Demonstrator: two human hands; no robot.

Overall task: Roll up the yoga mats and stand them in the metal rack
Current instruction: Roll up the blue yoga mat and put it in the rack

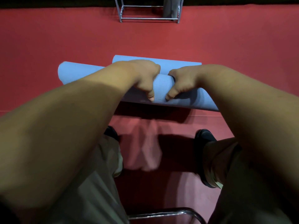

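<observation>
Two bare hands are gripping a rolled blue yoga mat (163, 85) near its middle, holding it over a red floor covering (48, 46). The left hand (143, 78) and the right hand (184, 82) are sitting close together on the roll. Their fingers are curling over its far side and their thumbs are pressing on the near side, with a narrow strip of mat showing between them. The roll is lying crosswise and slightly askew, its left end farther from the camera than its right. Just behind it more blue mat (181, 66) is showing; whether that is a second roll or a loose part of the same mat is hard to tell from this angle. A metal rack (148, 18) is standing well beyond, at the far edge of the red covering, with something grey (169, 8) standing upright in its right side. Below the arms, dark shoes (205, 135) are resting on the floor, and a chrome tube (161, 213) is crossing the bottom of the view.
</observation>
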